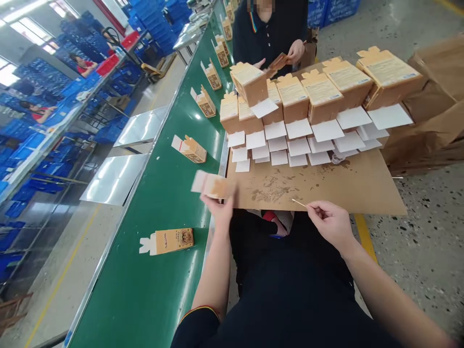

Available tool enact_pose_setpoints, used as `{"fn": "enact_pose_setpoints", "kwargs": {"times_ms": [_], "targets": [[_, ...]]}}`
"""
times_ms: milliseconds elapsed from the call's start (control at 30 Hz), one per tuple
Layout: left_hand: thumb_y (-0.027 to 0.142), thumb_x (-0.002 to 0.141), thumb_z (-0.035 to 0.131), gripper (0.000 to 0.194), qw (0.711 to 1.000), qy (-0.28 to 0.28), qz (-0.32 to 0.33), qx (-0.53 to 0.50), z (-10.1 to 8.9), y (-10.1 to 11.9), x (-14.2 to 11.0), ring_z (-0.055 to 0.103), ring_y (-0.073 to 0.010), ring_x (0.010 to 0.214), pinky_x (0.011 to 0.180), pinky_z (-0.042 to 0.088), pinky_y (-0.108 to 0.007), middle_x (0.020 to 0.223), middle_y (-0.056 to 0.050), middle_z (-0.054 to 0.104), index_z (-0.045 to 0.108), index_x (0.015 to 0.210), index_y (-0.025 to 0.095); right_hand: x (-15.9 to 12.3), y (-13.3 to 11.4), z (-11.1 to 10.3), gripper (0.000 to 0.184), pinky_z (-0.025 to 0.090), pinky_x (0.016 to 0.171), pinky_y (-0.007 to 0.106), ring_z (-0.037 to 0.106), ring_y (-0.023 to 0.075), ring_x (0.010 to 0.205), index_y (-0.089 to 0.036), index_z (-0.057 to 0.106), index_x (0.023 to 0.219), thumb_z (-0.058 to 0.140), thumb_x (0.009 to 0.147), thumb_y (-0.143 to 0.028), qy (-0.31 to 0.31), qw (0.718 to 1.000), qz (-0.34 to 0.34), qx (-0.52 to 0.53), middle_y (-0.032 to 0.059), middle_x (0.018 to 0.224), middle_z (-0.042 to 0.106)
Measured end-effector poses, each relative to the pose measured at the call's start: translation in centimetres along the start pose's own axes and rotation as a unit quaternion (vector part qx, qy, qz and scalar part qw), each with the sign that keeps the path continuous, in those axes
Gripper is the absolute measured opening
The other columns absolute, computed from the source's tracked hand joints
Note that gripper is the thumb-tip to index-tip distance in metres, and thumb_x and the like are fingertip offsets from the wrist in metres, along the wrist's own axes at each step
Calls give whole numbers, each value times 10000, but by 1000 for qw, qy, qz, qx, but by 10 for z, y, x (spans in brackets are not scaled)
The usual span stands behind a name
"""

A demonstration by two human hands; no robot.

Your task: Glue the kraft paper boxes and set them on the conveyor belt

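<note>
My left hand (219,209) grips a small carton (213,184) with its white end flap open; motion smears the carton, over the edge where the green conveyor belt (145,290) meets the cardboard sheet (366,188). In my right hand (331,224) a thin cotton swab (299,202) is pinched, its pale tip pointing left above the cardboard. Dark smudges mark the sheet beneath it. Close to my left forearm, a printed carton (174,240) lies on the belt, flaps open toward the left.
Several open-flapped cartons (290,96) are stacked on the cardboard's far side. More cartons (195,150) line the belt going away. Across the stack a co-worker (271,34) in dark clothing holds a flat brown piece. Metal side plates (112,179) adjoin the belt's left edge.
</note>
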State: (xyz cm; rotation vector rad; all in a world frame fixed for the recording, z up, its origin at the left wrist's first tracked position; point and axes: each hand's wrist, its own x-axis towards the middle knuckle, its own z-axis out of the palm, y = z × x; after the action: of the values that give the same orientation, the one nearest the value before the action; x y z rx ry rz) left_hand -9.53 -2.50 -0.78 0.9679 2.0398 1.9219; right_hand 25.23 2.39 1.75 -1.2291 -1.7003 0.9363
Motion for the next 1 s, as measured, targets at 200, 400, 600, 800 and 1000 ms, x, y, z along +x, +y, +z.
{"fn": "enact_pose_setpoints", "kwargs": {"times_ms": [200, 400, 600, 800, 1000], "targets": [[137, 799, 864, 888, 979, 158, -112, 61, -69, -27, 90, 687, -287, 1463, 1267, 558, -530, 1560, -176, 593, 301, 1472, 278, 9, 4, -4, 412, 485, 527, 292, 555, 164, 541, -242, 732, 729, 715, 1028, -526, -8, 1000, -9, 0, 26, 642, 653], [154, 673, 954, 1259, 970, 170, -117, 132, -71, -32, 82, 373, -426, 1746, 1434, 286, -630, 1773, -289, 381, 225, 1698, 213, 14, 3, -3, 399, 495, 532, 286, 569, 164, 553, -243, 735, 733, 710, 1020, -519, -14, 1000, -10, -4, 33, 665, 679], [318, 859, 826, 1033, 969, 152, 121, 155, -34, 7, 67, 293, -371, 1792, 1471, 238, -556, 1835, -254, 324, 321, 1750, 187, 4, 16, -29, 401, 537, 552, 297, 620, 185, 576, -244, 744, 740, 722, 1009, -541, 16, 999, 23, -24, 49, 687, 705], [516, 1071, 625, 536, 998, -4, 5, -63, 65, 80, 179, 586, -318, 1609, 1368, 437, -557, 1630, -175, 635, 615, 1544, 262, 10, 4, -25, 437, 534, 542, 298, 615, 185, 574, -239, 758, 734, 730, 996, -588, 12, 1000, 23, -14, 50, 678, 697], [573, 967, 815, 702, 939, -195, 279, 45, 167, 160, 251, 419, -396, 1702, 1414, 305, -638, 1707, -152, 584, 633, 1595, 316, 13, -6, -15, 437, 544, 568, 291, 621, 181, 605, -241, 774, 758, 711, 1004, -596, 10, 1000, 20, -8, 52, 712, 721]]}}
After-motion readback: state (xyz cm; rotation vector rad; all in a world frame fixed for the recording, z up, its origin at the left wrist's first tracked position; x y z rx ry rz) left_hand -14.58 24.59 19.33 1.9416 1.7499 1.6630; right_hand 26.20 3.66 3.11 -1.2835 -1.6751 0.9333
